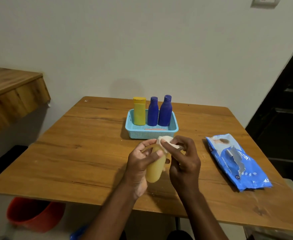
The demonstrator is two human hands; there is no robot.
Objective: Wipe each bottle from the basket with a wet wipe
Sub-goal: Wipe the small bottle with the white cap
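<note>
My left hand (140, 160) grips a pale yellow bottle (154, 170) above the table, its top end tilted away from me. My right hand (182, 158) pinches a white wet wipe (166, 142) against the bottle's top end. Behind my hands a light blue basket (151, 133) holds a yellow bottle (139, 111) and two dark blue bottles (153, 112) (165, 111), all upright. Something flat and orange lies at the basket's bottom, mostly hidden.
A blue pack of wet wipes (237, 161) lies open on the wooden table (83, 153) to the right. A red bucket (33, 213) stands on the floor below the table's left edge. A wooden shelf (12, 94) juts out at the left; a dark door is at the right.
</note>
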